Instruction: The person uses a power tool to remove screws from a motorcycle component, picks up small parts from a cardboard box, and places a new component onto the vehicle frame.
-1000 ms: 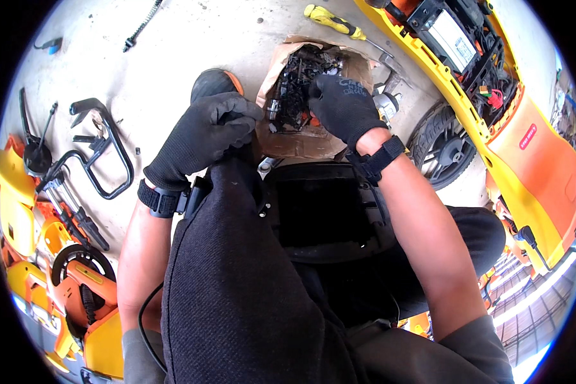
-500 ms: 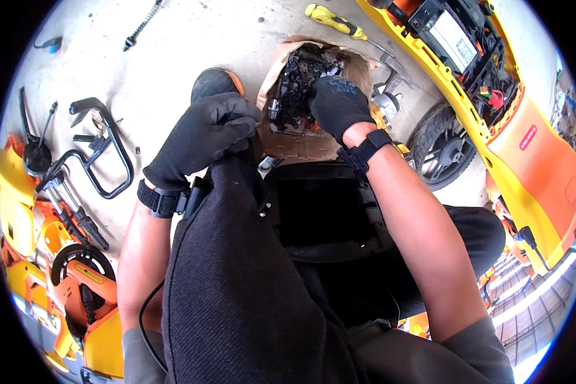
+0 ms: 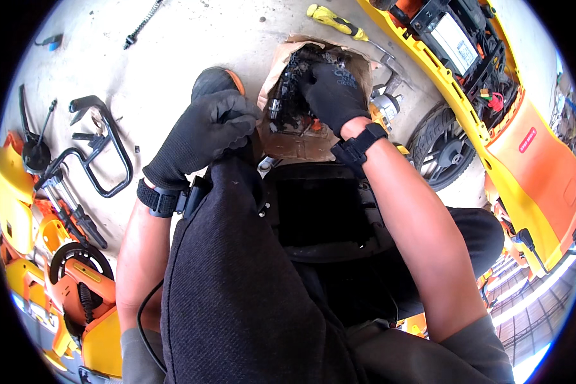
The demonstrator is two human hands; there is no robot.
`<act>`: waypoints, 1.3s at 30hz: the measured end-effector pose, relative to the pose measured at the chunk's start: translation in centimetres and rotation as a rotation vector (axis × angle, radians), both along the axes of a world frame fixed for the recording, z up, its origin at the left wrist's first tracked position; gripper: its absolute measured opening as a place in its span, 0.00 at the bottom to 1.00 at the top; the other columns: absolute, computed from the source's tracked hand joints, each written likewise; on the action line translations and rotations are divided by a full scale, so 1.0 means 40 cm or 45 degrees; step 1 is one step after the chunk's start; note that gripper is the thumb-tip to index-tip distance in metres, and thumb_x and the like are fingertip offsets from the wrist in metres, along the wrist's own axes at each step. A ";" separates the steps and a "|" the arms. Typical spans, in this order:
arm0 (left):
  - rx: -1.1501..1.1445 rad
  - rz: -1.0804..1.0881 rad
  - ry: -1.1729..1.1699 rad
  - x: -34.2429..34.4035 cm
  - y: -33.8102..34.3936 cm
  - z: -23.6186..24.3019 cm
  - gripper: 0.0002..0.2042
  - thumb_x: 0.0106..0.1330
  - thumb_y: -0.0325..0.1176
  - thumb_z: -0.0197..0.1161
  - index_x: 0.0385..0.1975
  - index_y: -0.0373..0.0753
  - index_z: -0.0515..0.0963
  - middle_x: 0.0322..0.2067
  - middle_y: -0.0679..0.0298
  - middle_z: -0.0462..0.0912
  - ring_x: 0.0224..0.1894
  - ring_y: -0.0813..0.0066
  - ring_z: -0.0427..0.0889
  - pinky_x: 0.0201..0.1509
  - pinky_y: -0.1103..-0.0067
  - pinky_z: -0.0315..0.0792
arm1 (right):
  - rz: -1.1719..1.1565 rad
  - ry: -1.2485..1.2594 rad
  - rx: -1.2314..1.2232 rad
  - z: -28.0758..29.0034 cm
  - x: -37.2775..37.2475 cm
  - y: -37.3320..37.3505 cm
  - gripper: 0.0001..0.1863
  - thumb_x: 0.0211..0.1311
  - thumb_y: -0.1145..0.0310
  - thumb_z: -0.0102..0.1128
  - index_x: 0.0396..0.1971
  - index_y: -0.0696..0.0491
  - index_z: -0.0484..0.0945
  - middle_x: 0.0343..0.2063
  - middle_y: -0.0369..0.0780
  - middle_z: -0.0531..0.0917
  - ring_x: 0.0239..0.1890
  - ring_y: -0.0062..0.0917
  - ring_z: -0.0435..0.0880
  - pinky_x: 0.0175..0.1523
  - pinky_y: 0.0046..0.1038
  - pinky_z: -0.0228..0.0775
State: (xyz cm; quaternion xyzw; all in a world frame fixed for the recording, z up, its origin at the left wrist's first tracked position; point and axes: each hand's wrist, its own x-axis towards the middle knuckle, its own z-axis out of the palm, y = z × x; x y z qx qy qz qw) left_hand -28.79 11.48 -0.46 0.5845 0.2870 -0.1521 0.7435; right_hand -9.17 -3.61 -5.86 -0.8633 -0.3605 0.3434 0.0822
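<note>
The small dark parts [image 3: 289, 80] lay below the R hand [image 3: 335, 95] and to its left, in 1 cardboard box [image 3: 301, 148]; the long axis of 1 silver cylinder [image 3: 274, 109] there ran approx. near-to-far. Of 2 hands, R was nearer. Its fingers were bent (tips hidden, so I cannot tell if they grasped smth.). The L hand [image 3: 201, 131], above the knee [image 3: 227, 182], showed curled fingers; grip also unclear.

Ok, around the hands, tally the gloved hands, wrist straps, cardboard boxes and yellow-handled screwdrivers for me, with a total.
Gloved hands: 2, the left hand and the right hand
Wrist straps: 2, the left strap and the right strap
Cardboard box: 1
Yellow-handled screwdriver: 1
Total: 6
</note>
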 end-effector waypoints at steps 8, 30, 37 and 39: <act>0.027 -0.023 -0.037 -0.002 0.001 0.003 0.09 0.70 0.30 0.57 0.45 0.35 0.80 0.30 0.69 0.78 0.30 0.82 0.76 0.35 0.82 0.73 | 0.074 0.058 -0.105 0.046 0.004 -0.037 0.13 0.58 0.62 0.58 0.39 0.52 0.82 0.34 0.49 0.84 0.41 0.46 0.83 0.48 0.42 0.74; 0.026 0.007 0.017 -0.018 0.007 -0.006 0.09 0.70 0.31 0.58 0.44 0.36 0.80 0.32 0.69 0.79 0.31 0.83 0.76 0.37 0.83 0.73 | 0.695 -0.021 -0.220 0.097 -0.001 -0.092 0.12 0.56 0.70 0.55 0.41 0.50 0.78 0.26 0.46 0.83 0.31 0.43 0.83 0.37 0.42 0.75; 0.037 0.037 0.043 -0.029 0.010 -0.013 0.09 0.70 0.32 0.58 0.43 0.36 0.79 0.33 0.69 0.79 0.32 0.83 0.76 0.37 0.83 0.73 | 0.864 0.151 0.044 0.155 0.009 -0.128 0.05 0.51 0.72 0.55 0.26 0.52 0.80 0.22 0.45 0.82 0.28 0.42 0.83 0.33 0.42 0.74; 0.037 0.024 0.038 -0.029 0.010 -0.016 0.09 0.70 0.33 0.58 0.43 0.36 0.79 0.33 0.69 0.78 0.32 0.83 0.76 0.38 0.83 0.73 | 0.794 0.045 -0.023 0.151 -0.001 -0.120 0.08 0.55 0.72 0.53 0.33 0.55 0.78 0.20 0.45 0.80 0.25 0.41 0.82 0.31 0.42 0.73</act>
